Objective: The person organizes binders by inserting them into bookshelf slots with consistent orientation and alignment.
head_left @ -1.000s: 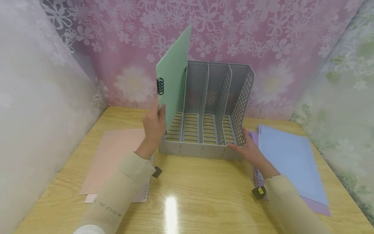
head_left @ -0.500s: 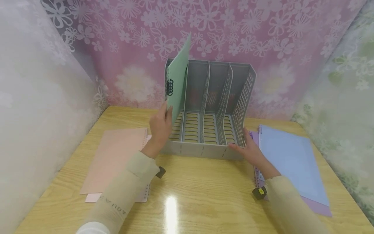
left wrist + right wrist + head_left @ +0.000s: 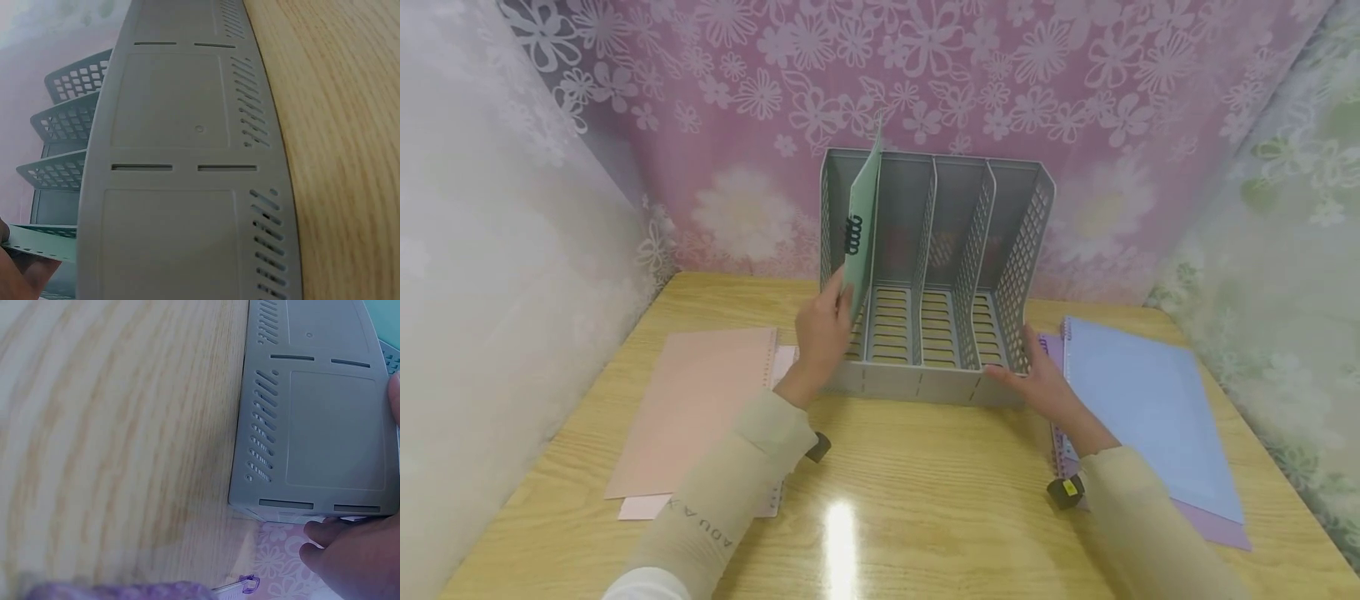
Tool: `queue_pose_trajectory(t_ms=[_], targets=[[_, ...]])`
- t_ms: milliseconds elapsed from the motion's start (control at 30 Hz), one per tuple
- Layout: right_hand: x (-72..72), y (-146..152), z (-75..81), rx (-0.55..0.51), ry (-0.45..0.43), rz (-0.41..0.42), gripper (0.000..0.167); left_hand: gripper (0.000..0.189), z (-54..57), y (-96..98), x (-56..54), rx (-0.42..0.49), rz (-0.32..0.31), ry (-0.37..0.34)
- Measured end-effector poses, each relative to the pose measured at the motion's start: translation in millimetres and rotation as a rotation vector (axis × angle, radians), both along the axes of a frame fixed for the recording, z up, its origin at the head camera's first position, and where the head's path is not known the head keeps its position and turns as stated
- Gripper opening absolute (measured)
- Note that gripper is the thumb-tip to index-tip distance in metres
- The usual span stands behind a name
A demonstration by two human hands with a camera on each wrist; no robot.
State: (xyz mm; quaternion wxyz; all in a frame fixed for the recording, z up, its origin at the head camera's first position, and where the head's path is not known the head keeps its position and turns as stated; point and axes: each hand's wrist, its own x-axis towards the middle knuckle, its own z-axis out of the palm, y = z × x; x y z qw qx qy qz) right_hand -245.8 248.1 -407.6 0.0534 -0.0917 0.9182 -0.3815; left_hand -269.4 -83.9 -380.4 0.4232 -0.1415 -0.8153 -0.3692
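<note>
My left hand [image 3: 822, 333] pinches the lower spine edge of a green notebook [image 3: 863, 217] with black ring binding. The notebook stands upright, partly inside the leftmost slot of a grey file organizer [image 3: 917, 385] with mesh dividers. In the left wrist view, the green notebook [image 3: 47, 242] shows at the lower left between the fingers, beside a divider. At the organizer's right front corner, my right hand [image 3: 1037, 379] grips the side wall, thumb on the front lip. The right wrist view shows its fingers [image 3: 325, 532] around the outer corner. The other slots hold nothing.
On the left of the wooden table [image 3: 917, 500] lies a peach notebook [image 3: 700, 408] over a pink one [image 3: 643, 507]. To the right, a blue notebook [image 3: 1150, 417] overlaps a purple one [image 3: 1213, 525]. A flowered pink curtain [image 3: 760, 150] hangs behind the organizer.
My left hand has moved right and slightly forward, bringing the green notebook lower and further into the leftmost slot. The right hand keeps its grip on the organizer.
</note>
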Motion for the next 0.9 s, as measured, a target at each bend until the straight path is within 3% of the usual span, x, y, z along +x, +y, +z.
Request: queue_pose_trajectory(t_ms=[233, 500, 700, 900], targets=[[2.2, 0.1, -2.9, 0.003, 0.002, -0.008, 0.109, 0.036, -12.3, 4.0, 2.1, -0.034, 0.011, -0.054], [6.2, 9.1, -4.1, 0.027, -0.006, -0.005, 0.108, 0.038, -24.1, 11.7, 4.5, -0.068, -0.025, -0.049], [3.7, 6.2, 3.2, 0.002, -0.01, -0.012, 0.109, 0.041, -21.1, 11.3, 2.8, -0.066, -0.042, -0.071], [0.6, -0.7, -0.5, -0.018, -0.016, -0.01, 0.109, 0.045, -14.6, 7.2, 3.2, -0.111, -0.045, -0.13]])
